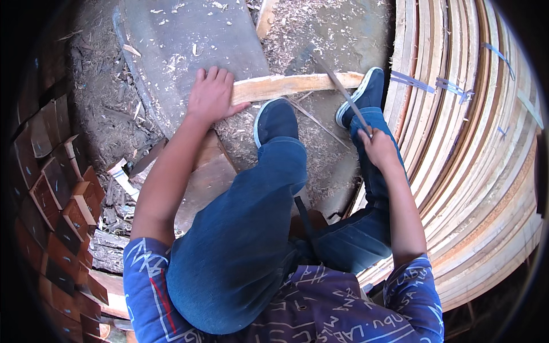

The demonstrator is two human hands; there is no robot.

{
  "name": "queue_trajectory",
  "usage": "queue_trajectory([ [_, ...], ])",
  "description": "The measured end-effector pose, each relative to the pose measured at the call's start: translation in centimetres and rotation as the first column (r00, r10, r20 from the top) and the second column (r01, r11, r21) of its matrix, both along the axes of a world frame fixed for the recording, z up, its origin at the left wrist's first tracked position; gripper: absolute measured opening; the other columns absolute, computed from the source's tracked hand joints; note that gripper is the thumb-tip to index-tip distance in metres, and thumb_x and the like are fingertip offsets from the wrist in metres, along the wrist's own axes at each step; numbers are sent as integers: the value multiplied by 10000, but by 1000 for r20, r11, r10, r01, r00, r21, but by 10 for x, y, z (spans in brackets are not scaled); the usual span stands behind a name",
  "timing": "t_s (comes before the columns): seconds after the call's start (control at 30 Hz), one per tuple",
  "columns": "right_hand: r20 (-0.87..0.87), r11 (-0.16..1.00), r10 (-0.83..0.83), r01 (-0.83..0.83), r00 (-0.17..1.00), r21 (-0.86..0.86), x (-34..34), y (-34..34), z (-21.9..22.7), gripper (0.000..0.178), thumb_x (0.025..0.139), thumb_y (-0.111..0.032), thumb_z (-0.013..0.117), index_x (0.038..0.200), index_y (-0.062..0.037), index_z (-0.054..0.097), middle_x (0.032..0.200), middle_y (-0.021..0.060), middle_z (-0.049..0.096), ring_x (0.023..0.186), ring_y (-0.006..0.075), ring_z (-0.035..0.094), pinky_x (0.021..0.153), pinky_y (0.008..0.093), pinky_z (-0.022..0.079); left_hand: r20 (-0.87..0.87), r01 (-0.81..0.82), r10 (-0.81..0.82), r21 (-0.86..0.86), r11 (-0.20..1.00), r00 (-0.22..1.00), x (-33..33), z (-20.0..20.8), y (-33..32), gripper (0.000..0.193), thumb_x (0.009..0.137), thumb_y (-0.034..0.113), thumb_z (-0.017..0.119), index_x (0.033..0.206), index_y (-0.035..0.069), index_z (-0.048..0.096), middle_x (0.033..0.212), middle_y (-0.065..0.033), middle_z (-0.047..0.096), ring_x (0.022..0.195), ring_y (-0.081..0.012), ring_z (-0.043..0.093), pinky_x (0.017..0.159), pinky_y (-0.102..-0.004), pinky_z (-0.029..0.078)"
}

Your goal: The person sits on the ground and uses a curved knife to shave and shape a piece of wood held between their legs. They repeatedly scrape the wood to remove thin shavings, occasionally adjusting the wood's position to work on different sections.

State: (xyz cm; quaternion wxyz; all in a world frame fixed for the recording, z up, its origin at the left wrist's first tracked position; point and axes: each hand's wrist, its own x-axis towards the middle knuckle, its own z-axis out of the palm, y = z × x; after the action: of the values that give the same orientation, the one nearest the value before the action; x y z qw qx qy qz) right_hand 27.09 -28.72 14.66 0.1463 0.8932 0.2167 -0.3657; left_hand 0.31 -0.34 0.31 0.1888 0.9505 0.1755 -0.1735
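Observation:
My left hand (214,94) grips the left end of a slightly curved, pale strip of wood (286,86), its thumb along the near edge. The strip lies across the ground with its right end by my right shoe (366,94). In my right hand (377,146) is a machete (338,86) with a long, narrow blade, my fingers closed round its near end. The blade slants up and to the left, passing over the right part of the strip. My left shoe (276,119) stands just on the near side of the strip.
A large stack of curved wooden strips (440,114), tied with pale bands, curves along the right. Several stacked wood blocks (57,188) stand at the left. A grey board (194,34) lies at the far side, and wood shavings (326,23) litter the ground.

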Motion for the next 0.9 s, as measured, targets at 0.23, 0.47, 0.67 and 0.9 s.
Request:
queue_trajectory([
  [0.23, -107, 996, -14, 23, 994, 88, -17, 86, 49, 427, 957, -366, 596, 988, 54, 668, 737, 301, 623, 782, 464, 641, 695, 485, 494, -31, -4, 5, 18, 1000, 1000, -13, 0, 1, 721, 786, 721, 553, 1029, 43, 599, 987, -99, 569, 1006, -245, 487, 897, -412, 337],
  [0.47, -134, 974, -73, 99, 988, 205, -15, 53, 21, 482, 989, -402, 521, 968, 56, 669, 794, 344, 614, 865, 500, 618, 771, 494, 487, 9, -4, 4, 21, 1000, 1000, -13, 1, 1, 723, 779, 726, 547, 980, 32, 587, 958, -107, 549, 966, -252, 484, 870, -407, 335],
  [0.67, -94, 998, -20, 13, 995, -69, 21, 24, 7, 535, 984, -469, 495, 1042, 29, 685, 962, 338, 648, 988, 480, 621, 878, 490, 487, -57, 28, -28, 16, 999, 998, 1, -2, -1, 698, 784, 695, 580, 1021, 39, 602, 990, -98, 577, 1034, -246, 484, 906, -409, 336],
  [0.9, -195, 980, -61, 96, 979, 175, -10, 99, 55, 565, 1003, -449, 476, 987, 89, 649, 818, 333, 622, 866, 467, 641, 798, 465, 484, -59, -13, 14, 12, 1000, 998, -15, 3, 1, 729, 781, 722, 561, 1030, 39, 606, 981, -100, 569, 1006, -242, 482, 906, -404, 335],
])
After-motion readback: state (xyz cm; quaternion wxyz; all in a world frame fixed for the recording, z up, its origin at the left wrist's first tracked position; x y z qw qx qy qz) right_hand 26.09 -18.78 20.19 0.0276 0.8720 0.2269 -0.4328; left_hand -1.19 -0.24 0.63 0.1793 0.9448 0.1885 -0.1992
